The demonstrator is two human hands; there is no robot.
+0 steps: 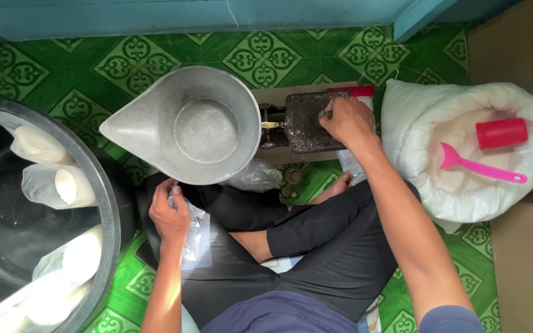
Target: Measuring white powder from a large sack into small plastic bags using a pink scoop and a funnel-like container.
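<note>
Centrally, the right hand point(348, 121) presses fingers closed on the dark scale platform point(308, 123) beside the metal scoop pan point(186, 126). Lower left of centre, the left hand point(169, 216) clutches a clear plastic bag point(196, 237) over the lap.

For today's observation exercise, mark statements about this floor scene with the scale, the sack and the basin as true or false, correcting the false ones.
1. The left hand holds a clear plastic bag. True.
2. The right hand rests on the pink scoop. False: it rests on the dark scale platform; the scoop lies in the white sack.
3. The metal scale pan is heaped full. False: it looks nearly empty.
4. Filled bags lie in the dark basin. True.
5. A red cup lies in the sack. True.
</note>
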